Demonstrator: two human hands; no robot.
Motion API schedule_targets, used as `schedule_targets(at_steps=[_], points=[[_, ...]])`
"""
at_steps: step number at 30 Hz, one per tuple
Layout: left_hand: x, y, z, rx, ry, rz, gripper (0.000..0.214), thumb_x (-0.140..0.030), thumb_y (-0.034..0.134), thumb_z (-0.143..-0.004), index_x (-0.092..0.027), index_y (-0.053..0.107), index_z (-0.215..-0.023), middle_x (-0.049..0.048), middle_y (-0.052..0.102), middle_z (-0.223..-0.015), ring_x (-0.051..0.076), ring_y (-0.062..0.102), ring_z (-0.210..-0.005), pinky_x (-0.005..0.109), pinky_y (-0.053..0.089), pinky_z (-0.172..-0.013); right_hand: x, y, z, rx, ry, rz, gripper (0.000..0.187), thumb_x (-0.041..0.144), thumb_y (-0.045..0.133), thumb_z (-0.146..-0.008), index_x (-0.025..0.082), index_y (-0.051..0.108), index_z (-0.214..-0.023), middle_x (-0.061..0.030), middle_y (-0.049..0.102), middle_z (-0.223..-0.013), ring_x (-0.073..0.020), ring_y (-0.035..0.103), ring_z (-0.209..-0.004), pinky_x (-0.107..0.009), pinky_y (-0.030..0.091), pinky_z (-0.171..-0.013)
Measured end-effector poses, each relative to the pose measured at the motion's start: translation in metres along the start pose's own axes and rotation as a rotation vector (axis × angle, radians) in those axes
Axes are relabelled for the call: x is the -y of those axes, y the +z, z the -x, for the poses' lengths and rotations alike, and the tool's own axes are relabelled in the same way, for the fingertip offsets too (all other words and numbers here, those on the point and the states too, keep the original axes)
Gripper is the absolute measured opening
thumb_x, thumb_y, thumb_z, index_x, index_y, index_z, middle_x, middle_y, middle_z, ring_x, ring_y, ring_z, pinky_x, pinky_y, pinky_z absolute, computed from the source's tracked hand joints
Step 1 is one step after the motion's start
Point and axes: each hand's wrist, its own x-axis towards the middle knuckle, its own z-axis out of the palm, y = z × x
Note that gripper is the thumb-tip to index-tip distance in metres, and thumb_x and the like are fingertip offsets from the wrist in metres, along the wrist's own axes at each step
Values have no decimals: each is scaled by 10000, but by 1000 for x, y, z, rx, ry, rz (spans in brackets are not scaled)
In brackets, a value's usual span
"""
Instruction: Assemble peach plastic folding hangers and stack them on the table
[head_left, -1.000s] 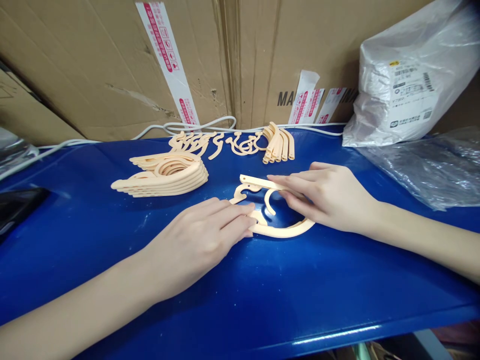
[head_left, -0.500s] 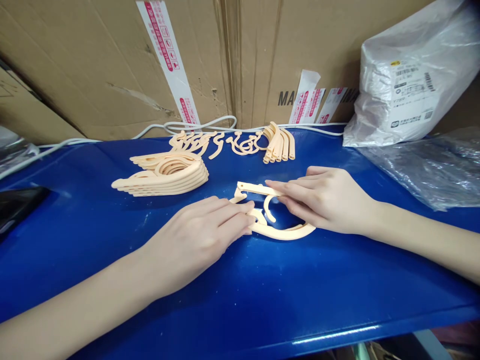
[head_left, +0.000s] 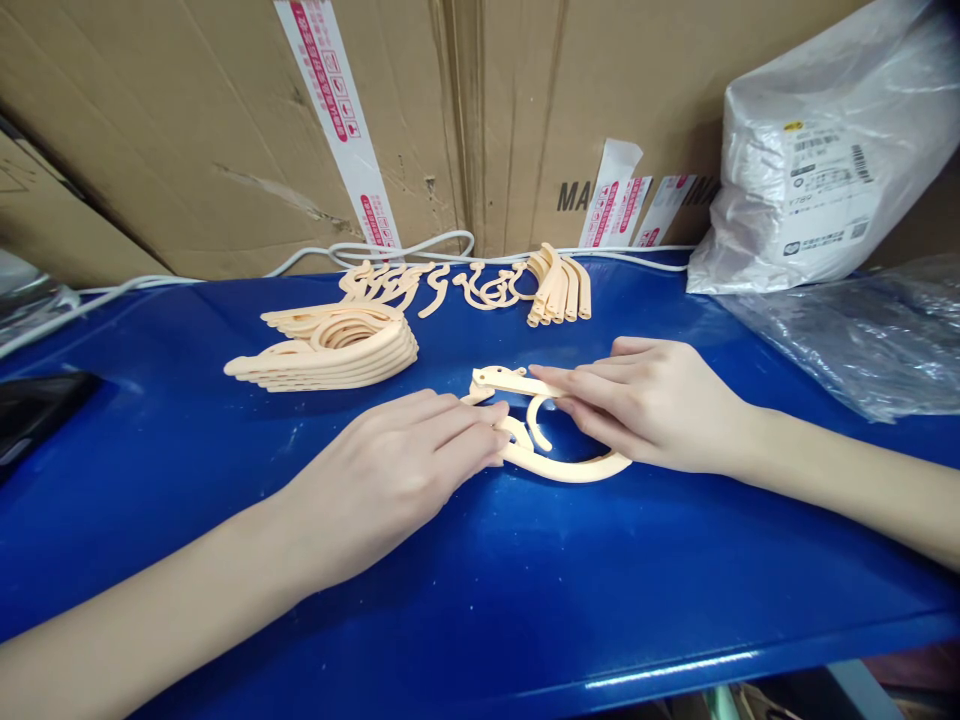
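Cream curved frame (head_left: 566, 470) sits on blue table (head_left: 480, 610), left hand (head_left: 409, 470) gripping its left end, right hand (head_left: 652, 405) pinching holed strip (head_left: 514, 380) along its far side; uneven finger pressure could skew that strip out of line.

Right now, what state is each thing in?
Left hand: holding the large curved piece
Right hand: holding the slim bar
Large curved piece: on the table
Slim bar: held, fastening unclear
Curved hook: between the hands
Stacked pieces: piled neatly
S-shaped pieces: loose
Small curved pieces: loose
Short bars: bunched
White parcel: upright
Plastic sheet: crumpled
Cable: looped
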Motion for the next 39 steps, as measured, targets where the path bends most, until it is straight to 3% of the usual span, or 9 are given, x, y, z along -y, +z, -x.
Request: schedule_targets(at_steps=[6,9,15,18,22,26,31,35,39], points=[[4,0,0,11,-1,-47,161,-129,519,-967,-129,675,-1007,85,728,-1127,222,683,-996,348,545,-836,7,-4,-2,30,60,-47,343,221,430,-986,81,627,-1228,-63,766,-861,-139,590,-561,-306,376,-594],[8,-3,-3,-9,31,-160,154,-114,535,-954,-136,668,-1028,78,729,-1119,248,663,-1033,377,527,-847,9,-6,-4,69,139,-115,347,242,440,-980,120,629,-1245,-39,759,-796,-136,556,-530,-294,371,-584],[9,-8,-6,-48,-15,-394,91,-228,559,-952,-171,628,-967,45,686,-790,224,628,-736,359,471,-667,11,-6,-5,124,293,-341,352,253,444,-982,191,602,-1290,23,674,-658,-120,512,-518,-267,362,-589],[7,-8,-5,-28,-126,-274,98,-257,534,-959,-188,586,-913,23,622,-725,195,589,-673,337,432,-623,13,-6,-5,103,379,-507,329,265,476,-972,202,611,-1265,56,610,-581,-104,505,-506,-251,358,-567],[1,-10,-7,-6,-352,30,92,-206,491,-926,-203,507,-835,-1,565,-725,165,543,-661,303,402,-579,19,-7,-10,159,569,-914,251,297,542,-935,170,628,-1134,92,516,-507,-82,453,-437,-224,323,-457],[-7,-15,-12,-8,-456,155,98,-293,478,-900,-214,476,-843,-3,560,-744,172,524,-677,308,399,-575,24,-8,-15,177,716,-1333,270,329,632,-891,177,561,-1101,63,623,-593,-96,550,-482,-210,387,-455],[-16,-15,-14,-8,-557,100,310,-478,633,-828,-218,466,-810,-19,568,-730,173,536,-654,288,367,-527,33,-13,-16,210,687,-1486,361,313,692,-855,200,517,-1150,28,709,-714,-101,613,-525,-192,377,-438],[-18,-13,-12,65,-575,109,248,-388,644,-820,-218,464,-814,-30,556,-734,163,547,-649,263,365,-521,39,-18,-14,282,614,-1506,442,301,690,-861,210,470,-1233,10,736,-801,-122,669,-626,-206,436,-499],[-18,-16,-13,34,-579,67,187,-317,625,-806,-211,476,-847,-13,583,-787,170,574,-681,262,374,-533,38,-19,-12,274,529,-1405,422,371,639,-905,216,445,-1247,12,733,-821,-127,671,-677,-225,466,-548]])
